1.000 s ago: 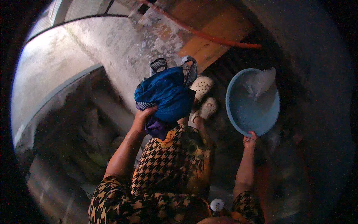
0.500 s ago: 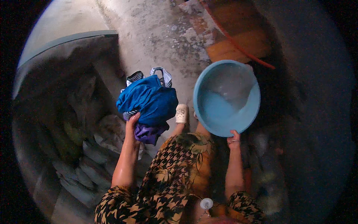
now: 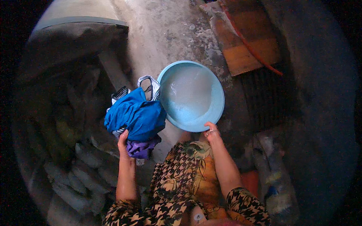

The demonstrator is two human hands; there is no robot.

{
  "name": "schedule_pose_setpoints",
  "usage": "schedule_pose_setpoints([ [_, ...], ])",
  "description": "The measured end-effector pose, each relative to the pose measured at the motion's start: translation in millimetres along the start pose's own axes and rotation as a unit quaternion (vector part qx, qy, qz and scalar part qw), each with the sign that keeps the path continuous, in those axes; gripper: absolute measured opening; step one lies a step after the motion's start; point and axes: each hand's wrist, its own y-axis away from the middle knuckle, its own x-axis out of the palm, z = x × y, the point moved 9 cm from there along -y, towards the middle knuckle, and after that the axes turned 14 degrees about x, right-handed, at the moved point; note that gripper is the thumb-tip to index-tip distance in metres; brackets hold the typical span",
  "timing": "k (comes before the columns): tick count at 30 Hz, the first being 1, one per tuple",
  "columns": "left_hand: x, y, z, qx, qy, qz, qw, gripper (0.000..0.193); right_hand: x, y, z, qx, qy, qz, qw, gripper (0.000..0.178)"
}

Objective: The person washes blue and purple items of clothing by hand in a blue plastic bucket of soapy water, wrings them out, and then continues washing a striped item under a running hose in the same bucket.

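Observation:
A bundle of clothes rests on my left hand, whose thumb presses against its near side. Blue cloth covers most of it, with purple cloth below and striped white and dark pieces poking out; the other fingers are hidden beneath. My right hand grips the near rim of a round light-blue basin. Greyish, cloudy water lies in the basin. The basin's left rim is right beside the bundle, and I cannot tell whether they touch.
On the left a large dark cover with a pale edge surrounds grey, crumpled material. Concrete floor stretches ahead. At the far right lie a brown board, an orange-red hose across it, and a dark floor grate.
The basin has moved left, close to the bundle, and its water has spread over more of the bottom. My left hand has shifted slightly left and nearer with the clothes.

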Motion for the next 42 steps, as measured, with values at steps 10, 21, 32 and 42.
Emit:
schedule_pose_setpoints([
  [10, -29.2, -24.2, 28.8, -0.039, 0.056, -0.010, 0.998, 0.049, 106.0, 7.4, 116.5, -0.051, -0.038, -0.033, 0.997, 0.032],
  [21, -35.0, -34.5, 41.7, -0.040, 0.062, 0.024, 0.997, 0.052, 79.9, 38.8, 222.8, -0.265, -0.029, -0.055, 0.962, 0.042],
  [32, -16.5, -23.9, 39.3, -0.063, 0.142, 0.054, 0.986, 0.057, 35.6, 66.8, 116.2, -0.191, 0.072, -0.080, 0.976, 0.039],
  [42, -4.6, -19.2, 3.1, -0.033, 0.160, 0.110, 0.980, 0.069, 139.2, 6.1, 88.7, 0.009, -0.019, 0.048, 0.999, 0.034],
])
